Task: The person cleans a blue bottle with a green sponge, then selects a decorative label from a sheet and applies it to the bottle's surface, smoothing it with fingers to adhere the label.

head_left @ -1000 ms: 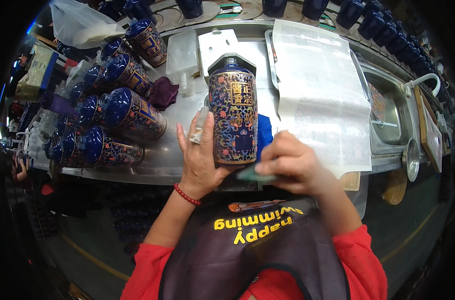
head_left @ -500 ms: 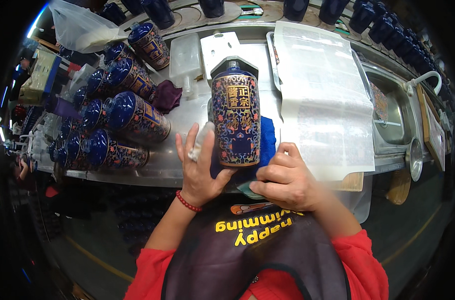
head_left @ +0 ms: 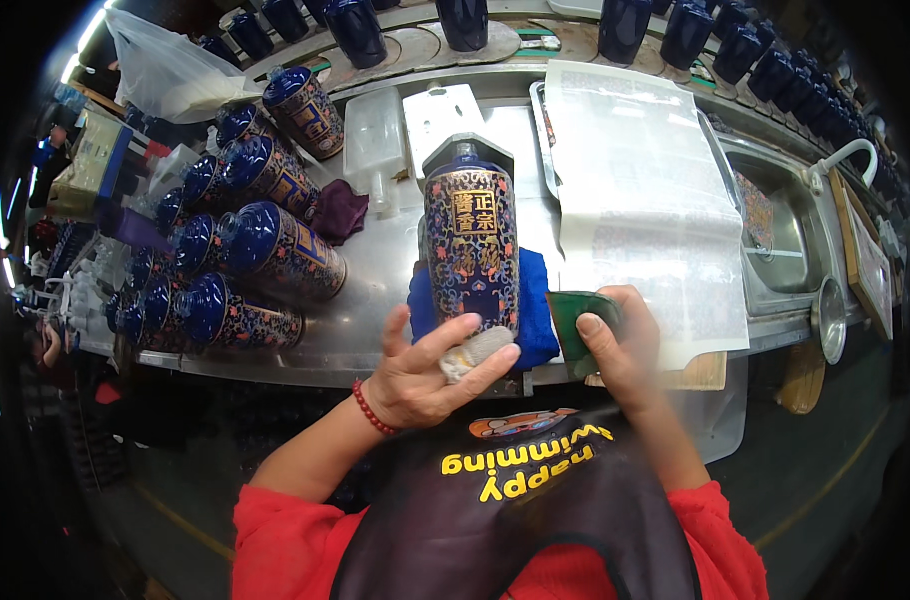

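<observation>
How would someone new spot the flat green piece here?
Find the large pale sheet right of centre. At its lower left, the right hand holds the green piece. It is flat and dark green, unlike the blue cloth beside it.

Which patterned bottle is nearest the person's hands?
The middle bottle, flanked by blue cloth, its lower end by the left hand; the other patterned bottles are grouped farther left.

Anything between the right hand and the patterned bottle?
Only the flat green piece that the right hand holds, on its bottle side, and the blue cloth spread beside the bottle. Nothing else visible stands in that gap.
</observation>
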The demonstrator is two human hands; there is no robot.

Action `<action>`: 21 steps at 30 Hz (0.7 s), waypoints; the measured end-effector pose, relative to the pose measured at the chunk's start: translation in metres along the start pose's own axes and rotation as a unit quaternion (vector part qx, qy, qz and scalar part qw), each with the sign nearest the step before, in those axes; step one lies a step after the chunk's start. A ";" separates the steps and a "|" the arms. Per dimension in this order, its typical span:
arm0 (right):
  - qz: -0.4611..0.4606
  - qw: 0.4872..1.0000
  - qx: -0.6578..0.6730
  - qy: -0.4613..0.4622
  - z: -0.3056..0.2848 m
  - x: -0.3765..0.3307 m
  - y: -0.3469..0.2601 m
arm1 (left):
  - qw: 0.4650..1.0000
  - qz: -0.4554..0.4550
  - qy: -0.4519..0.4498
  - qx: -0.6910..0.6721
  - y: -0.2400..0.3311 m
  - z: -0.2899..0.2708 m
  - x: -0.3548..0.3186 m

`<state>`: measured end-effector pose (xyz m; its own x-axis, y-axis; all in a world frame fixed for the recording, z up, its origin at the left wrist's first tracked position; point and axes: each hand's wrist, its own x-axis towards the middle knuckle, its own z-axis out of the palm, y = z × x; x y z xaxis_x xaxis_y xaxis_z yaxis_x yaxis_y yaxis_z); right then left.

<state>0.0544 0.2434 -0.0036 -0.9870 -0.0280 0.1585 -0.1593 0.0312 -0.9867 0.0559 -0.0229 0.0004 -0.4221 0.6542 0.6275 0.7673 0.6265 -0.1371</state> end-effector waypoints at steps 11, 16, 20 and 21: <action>0.097 0.991 0.093 0.002 0.008 -0.007 0.008 | 1.000 0.005 -0.002 0.014 -0.002 -0.006 -0.008; 0.100 0.992 0.075 0.008 0.007 -0.009 0.003 | 0.999 0.031 -0.003 -0.011 -0.001 0.004 0.002; 0.079 0.996 0.050 -0.005 0.007 -0.007 0.000 | 0.995 -0.088 0.046 -0.032 0.000 -0.009 -0.010; 0.043 0.998 0.032 -0.011 0.009 -0.006 0.000 | 0.986 -0.143 0.041 -0.074 0.001 -0.011 -0.012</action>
<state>0.0607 0.2351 -0.0049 -0.9962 -0.0495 0.0720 -0.0705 -0.0302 -0.9971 0.0671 -0.0342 0.0009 -0.5964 0.4197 0.6842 0.6870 0.7077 0.1648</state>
